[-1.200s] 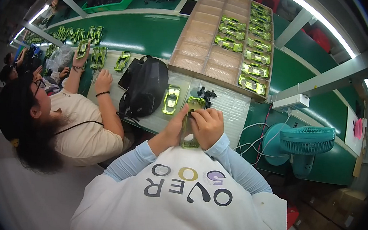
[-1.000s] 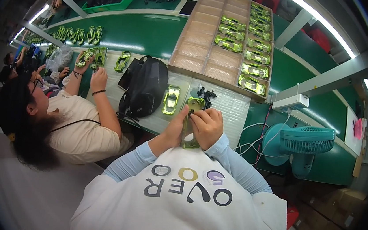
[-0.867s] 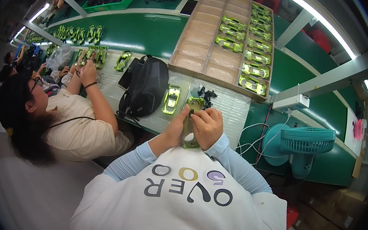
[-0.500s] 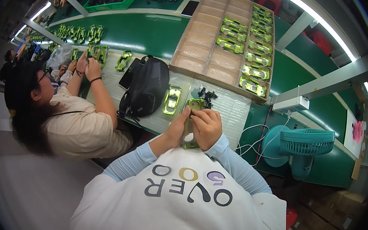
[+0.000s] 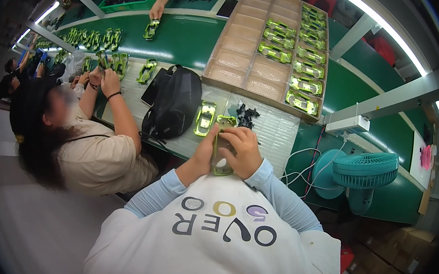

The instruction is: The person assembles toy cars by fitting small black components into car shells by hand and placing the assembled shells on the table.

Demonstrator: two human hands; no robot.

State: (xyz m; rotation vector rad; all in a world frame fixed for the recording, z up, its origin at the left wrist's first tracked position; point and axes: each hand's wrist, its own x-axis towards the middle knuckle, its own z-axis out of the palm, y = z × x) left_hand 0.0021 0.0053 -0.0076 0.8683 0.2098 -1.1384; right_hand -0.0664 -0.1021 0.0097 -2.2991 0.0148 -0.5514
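Close to my chest, a bright green toy car body shell [image 5: 221, 171] is held with its hollow side facing up. My left hand [image 5: 203, 155] is closed around its left edge. My right hand [image 5: 244, 152] is on the other side, its bent fingertips and thumb at the shell's upper part; whether a small part sits between them is hidden. Just beyond on the table lie another green car shell [image 5: 205, 118], to the left, and a small heap of black plastic parts [image 5: 246, 117], to the right.
A divided cardboard box [image 5: 258, 96] with several green shells stands ahead. Left of my hands are a black bag [image 5: 176, 104] and a co-worker [image 5: 95, 141] handling shells. At right are a teal fan [image 5: 365, 169] and loose cables [image 5: 301, 168]. Shells line the green bench [image 5: 187, 33].
My right fingers have lifted and spread somewhat over the shell, which has shifted slightly left. Across the bench, another person's hand has reached out to a green shell.
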